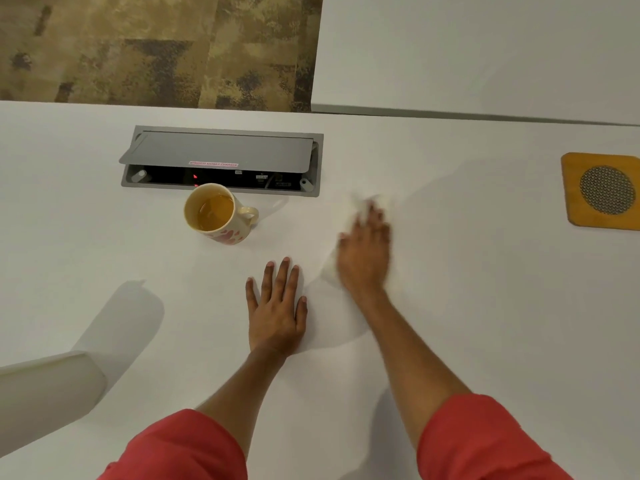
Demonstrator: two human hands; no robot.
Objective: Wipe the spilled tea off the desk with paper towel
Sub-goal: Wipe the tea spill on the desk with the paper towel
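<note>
**Soft towel under a flat palm, a full mug close by**

The paper towel lies on the white tabletop to the right of the mug, about level with it and well apart. The right hand lies on top of it, palm down; the hand is motion-blurred, so whether its grip is flat fingers pressing or a light pinch of the sheet I cannot tell. White edges of towel show beyond the fingertips and at the side of the hand nearer the mug. The left hand rests flat on the tabletop nearer the person than the mug, fingers straight and spread, holding nothing.

The towel looks thin, limp and very light; once damp it will likely tear or bunch up, so it is best handled by pressing with the whole palm rather than dragging it by a corner. No tea stain is plainly visible on the white surface.

The mug is filled with tea nearly to the brim and would slop if knocked, so strokes toward it should stop short. Just behind the mug sits an open socket box with live electronics: liquid should be kept away from it. Away from the mug, toward the wooden coaster, the tabletop offers broad room, and the far edge lies well behind the mug.
</note>
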